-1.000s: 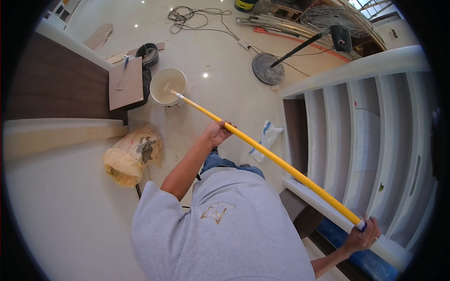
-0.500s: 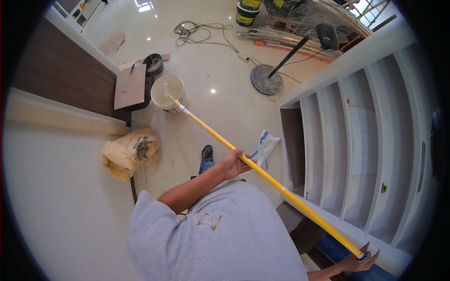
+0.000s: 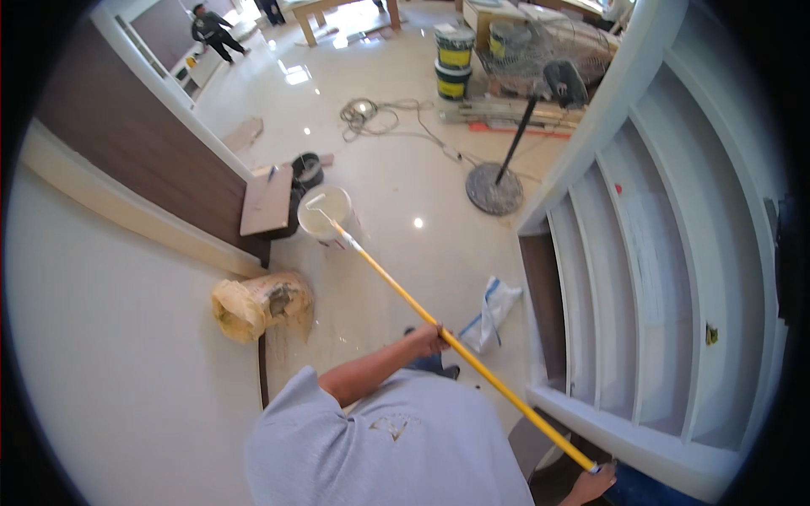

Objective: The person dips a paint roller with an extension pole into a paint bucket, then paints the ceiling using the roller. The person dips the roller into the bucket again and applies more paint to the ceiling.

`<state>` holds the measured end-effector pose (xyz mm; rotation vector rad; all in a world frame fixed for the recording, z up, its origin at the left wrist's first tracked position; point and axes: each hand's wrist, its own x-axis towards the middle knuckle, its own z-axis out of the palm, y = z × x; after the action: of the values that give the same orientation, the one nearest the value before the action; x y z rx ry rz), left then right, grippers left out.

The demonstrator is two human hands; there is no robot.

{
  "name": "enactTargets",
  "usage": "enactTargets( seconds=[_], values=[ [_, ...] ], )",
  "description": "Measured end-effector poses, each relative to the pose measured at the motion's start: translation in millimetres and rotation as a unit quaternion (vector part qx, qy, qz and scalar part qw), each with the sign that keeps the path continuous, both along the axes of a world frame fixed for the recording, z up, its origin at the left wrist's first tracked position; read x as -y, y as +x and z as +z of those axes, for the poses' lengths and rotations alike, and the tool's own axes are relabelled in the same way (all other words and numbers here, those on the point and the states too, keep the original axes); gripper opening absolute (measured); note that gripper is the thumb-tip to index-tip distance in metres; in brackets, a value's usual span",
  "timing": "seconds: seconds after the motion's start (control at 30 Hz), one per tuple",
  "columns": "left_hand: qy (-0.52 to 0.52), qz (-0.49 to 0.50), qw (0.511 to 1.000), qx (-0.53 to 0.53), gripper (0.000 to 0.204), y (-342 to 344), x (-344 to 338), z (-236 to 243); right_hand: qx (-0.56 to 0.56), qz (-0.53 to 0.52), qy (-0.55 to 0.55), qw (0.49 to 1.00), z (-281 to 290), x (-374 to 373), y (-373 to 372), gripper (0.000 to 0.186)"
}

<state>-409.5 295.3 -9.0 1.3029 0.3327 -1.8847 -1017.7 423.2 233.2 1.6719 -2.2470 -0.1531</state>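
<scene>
A long yellow extension pole (image 3: 498, 384) slants across in front of me, from the lower right up to the left. My left hand (image 3: 432, 339) is closed around its middle. My right hand (image 3: 593, 483) is wrapped about its lower end, near the white shelving. At the pole's far tip is a paint roller (image 3: 315, 201) with a white sleeve. The roller is at the mouth of a white bucket (image 3: 340, 207); whether it touches the inner wall I cannot tell.
Left of the bucket are a flat board (image 3: 267, 202) and a black tub (image 3: 307, 171). An open bag (image 3: 240, 310) leans by the left wall. White shelving (image 3: 645, 278) rises at right. A pedestal fan (image 3: 495, 189), cable (image 3: 371, 116) and person (image 3: 215, 34) are farther off.
The view has tipped up, showing more of the far room. My right hand's fingers, spread at the pole's end before, are now curled around it. The roller shows more clearly at the bucket's mouth.
</scene>
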Motion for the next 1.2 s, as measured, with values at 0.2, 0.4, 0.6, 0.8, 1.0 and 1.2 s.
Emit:
enactTargets(
  seconds=[0.2, 0.4, 0.6, 0.8, 1.0, 1.2],
  values=[
    [-0.017, -0.069, 0.993, 0.092, 0.021, -30.5, -5.2, 54.7, -0.026, 0.015, 0.054, 0.998, -77.4, -40.7, -20.5, 0.025],
    [-0.102, -0.14, 0.981, 0.092, 0.024, -1.9, -8.6, 88.6, 0.062, 0.06, 0.137, 0.987, -110.5, 6.7, 21.8, 0.028],
    [-0.227, -0.143, 0.941, 0.205, 0.035, 29.7, 4.1, 152.5, 0.166, 0.174, 0.205, 0.949, -125.6, 96.2, 91.8, 0.032],
    [-0.335, -0.163, 0.87, 0.323, 0.045, 10.2, 22.9, 211.8, 0.258, 0.346, 0.27, 0.861, -158.7, 204.3, 162.8, 0.036],
    [-0.358, -0.089, 0.818, 0.441, 0.04, -44.8, 43.7, 295.0, 0.305, 0.495, 0.327, 0.745, -194.0, 285.4, 208.3, 0.04],
    [-0.344, 0.024, 0.725, 0.596, 0.034, -88.0, 43.4, 398.6, 0.336, 0.556, 0.39, 0.652, -225.2, 314.2, 216.3, 0.044]
  ],
)
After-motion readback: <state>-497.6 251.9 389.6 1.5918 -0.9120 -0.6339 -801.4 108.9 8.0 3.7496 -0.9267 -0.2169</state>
